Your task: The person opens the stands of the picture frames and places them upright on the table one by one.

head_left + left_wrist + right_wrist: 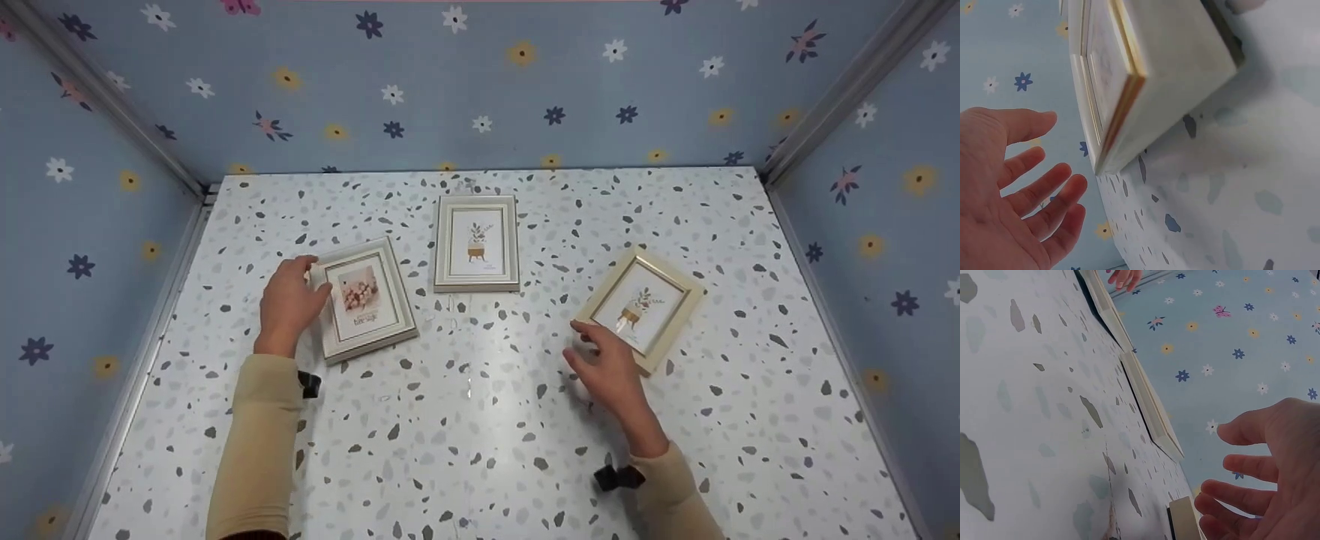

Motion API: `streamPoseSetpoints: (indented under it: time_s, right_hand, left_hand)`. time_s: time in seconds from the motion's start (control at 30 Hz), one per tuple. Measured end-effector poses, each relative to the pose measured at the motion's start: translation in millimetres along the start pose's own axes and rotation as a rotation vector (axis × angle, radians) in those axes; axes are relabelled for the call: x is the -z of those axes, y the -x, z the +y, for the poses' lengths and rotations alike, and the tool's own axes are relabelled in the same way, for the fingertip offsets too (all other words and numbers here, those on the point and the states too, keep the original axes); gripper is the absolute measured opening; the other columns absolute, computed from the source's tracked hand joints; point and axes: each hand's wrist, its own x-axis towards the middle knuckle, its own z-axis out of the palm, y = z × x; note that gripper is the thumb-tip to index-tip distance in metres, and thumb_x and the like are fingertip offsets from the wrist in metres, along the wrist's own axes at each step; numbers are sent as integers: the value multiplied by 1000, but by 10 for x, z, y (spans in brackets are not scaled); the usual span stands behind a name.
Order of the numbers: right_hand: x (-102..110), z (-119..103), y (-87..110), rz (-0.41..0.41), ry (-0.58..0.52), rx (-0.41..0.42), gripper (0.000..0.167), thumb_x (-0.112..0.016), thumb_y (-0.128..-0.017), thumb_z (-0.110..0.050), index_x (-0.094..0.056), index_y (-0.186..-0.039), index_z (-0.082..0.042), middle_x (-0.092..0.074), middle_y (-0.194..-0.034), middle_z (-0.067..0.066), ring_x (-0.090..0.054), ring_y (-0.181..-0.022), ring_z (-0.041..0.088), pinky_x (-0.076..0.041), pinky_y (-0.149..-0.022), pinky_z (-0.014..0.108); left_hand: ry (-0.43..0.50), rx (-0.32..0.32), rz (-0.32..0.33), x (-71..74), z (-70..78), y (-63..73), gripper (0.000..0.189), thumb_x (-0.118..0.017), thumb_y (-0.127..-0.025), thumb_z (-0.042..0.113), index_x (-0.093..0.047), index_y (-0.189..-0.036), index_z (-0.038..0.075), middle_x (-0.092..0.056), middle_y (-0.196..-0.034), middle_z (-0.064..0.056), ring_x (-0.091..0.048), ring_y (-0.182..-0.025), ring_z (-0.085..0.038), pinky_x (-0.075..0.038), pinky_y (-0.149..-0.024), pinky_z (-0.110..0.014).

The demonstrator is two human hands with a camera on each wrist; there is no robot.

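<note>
Three picture frames lie face up on the speckled table. At the left edge of the white frame with a pink flower picture [367, 300], my left hand [291, 304] hovers with fingers loosely bent. In the left wrist view the fingers of that hand [1033, 191] are spread beside the frame's corner [1179, 73], gripping nothing. My right hand [609, 367] is over the lower left corner of the cream frame [679, 322], which holds a potted-plant picture. Its fingers are relaxed and apart in the right wrist view. Between them lies a silver-edged frame [476, 281] with a similar plant picture.
The white speckled table [480, 420] is bounded by blue flowered panels at the back [480, 82] and both sides. Metal rails [832, 90] run along the panel corners. A black wrist camera [619, 477] sits by the right sleeve.
</note>
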Motion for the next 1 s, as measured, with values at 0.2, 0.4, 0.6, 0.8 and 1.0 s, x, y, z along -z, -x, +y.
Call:
streamPoseSetpoints:
  time_s: [0.2,0.4,0.6,0.8,1.0]
  right_hand:
    - [11,-18,-3,-5,107,71,42,-76,-89,-14,-65,-128,-5,-63,-129,11,-61,-113,29,-50,-93,45]
    - [58,15,-26,28,171,119,38,-75,-89,-14,-67,-125,-5,-65,-125,12,-60,-115,30,-45,-98,47]
    - [128,90,-61,24,169,133,33,-73,-91,-13,-68,-123,-5,-66,-121,11,-60,-115,30,-43,-101,47]
    - [260,130,-82,46,211,100,34,-72,-92,-16,-67,-123,-4,-66,-122,13,-60,-114,33,-45,-98,50]
    - [393,191,-90,37,189,26,35,-71,-94,-17,-66,-125,-3,-63,-125,16,-59,-114,34,-46,-96,51]
  left_hand:
    - [-12,18,-8,20,-135,-99,54,-64,-95,20,-47,-143,0,-52,-130,-25,-52,-115,-43,-42,-94,-60]
    - [64,61,-59,-8,-220,-179,59,-64,-95,21,-43,-146,0,-49,-134,-25,-51,-118,-41,-42,-94,-57]
    - [156,120,-125,-53,-312,-246,66,-66,-95,20,-36,-150,0,-44,-142,-25,-50,-121,-39,-45,-93,-51]
    - [258,151,-156,-68,-341,-323,70,-68,-94,17,-32,-152,1,-43,-143,-25,-51,-120,-37,-49,-88,-46]
    - [333,251,-198,-75,-354,-409,75,-68,-95,22,-28,-156,4,-40,-146,-23,-47,-122,-35,-45,-93,-46]
